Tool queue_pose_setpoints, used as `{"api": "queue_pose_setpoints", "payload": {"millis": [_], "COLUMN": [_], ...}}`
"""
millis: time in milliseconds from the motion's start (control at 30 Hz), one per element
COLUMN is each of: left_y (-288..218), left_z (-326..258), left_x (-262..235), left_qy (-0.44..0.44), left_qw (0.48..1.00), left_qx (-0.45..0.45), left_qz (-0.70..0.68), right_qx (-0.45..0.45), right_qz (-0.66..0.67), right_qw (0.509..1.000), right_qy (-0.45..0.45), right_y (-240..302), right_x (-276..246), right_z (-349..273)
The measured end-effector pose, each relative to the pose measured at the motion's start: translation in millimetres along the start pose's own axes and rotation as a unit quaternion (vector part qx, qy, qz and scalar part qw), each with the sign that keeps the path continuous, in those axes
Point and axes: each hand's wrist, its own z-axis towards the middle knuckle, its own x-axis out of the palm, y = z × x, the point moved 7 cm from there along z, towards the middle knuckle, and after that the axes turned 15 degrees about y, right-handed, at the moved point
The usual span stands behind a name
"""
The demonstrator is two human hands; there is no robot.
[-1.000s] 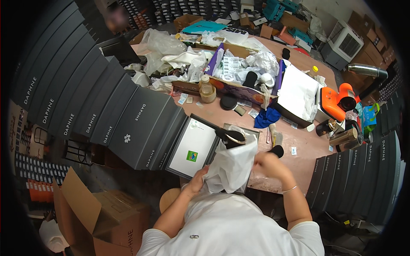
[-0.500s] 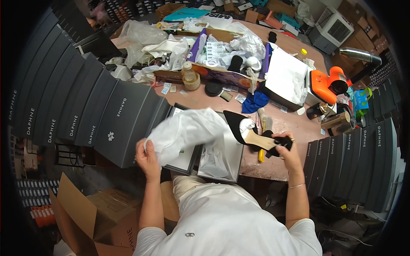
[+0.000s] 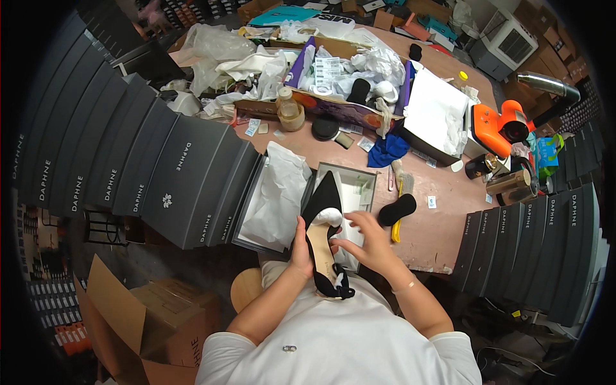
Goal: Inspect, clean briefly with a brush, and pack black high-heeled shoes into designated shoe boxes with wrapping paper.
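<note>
Stacked grey boxes (image 3: 186, 173) flank a pinkish desk (image 3: 420, 247). Fingers of the left hand (image 3: 301, 254) clasp a black shoe (image 3: 319, 242) before the torso, toe pointing away; the right hand's (image 3: 375, 247) spread beside it, contact unclear. White wadding (image 3: 329, 217) sits inside; beyond stands an open box (image 3: 366, 181).

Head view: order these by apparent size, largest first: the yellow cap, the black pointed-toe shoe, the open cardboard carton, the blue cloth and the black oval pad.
1. Open cardboard carton
2. Black pointed-toe shoe
3. Blue cloth and black oval pad: too alike to rank
4. Yellow cap
</note>
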Motion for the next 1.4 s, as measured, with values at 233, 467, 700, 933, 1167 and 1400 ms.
{"api": "queue_pose_setpoints", "payload": {"millis": [233, 467, 700, 933, 1167, 1400], "left_y": [16.0, -1.2, 2.8, -8.7, 8.7, 8.9], "left_z": [-11.4, -6.8, 4.2, 4.4, 4.7, -34.1], "left_x": [-18.0, -36.9, -14.1, -25.5, 9.8, -25.4], "left_qy": [-0.074, -0.138, -0.128, -0.163, -0.081, -0.153], "left_qw": [0.997, 0.99, 0.987, 0.984, 0.996, 0.984], "left_qx": [0.008, 0.035, 0.047, 0.042, 0.009, 0.036], "left_qz": [0.027, 0.02, 0.079, 0.064, 0.04, 0.081], "right_qx": [-0.004, -0.018, 0.037, 0.091, -0.084, -0.175], "right_qz": [-0.131, -0.189, -0.071, -0.116, -0.361, -0.314], "right_qw": [0.991, 0.982, 0.997, 0.987, 0.926, 0.932], "right_qy": [0.034, -0.022, -0.003, -0.066, 0.072, 0.055], "right_y": [-24.2, -13.1, -45.2, -103.9, -20.5, -10.2], "right_x": [30.2, 3.3, 25.4, -16.6, 43.4, 67.4], "right_z": [39.1, 38.8, 47.5, 40.4, 39.6, 32.1]}}
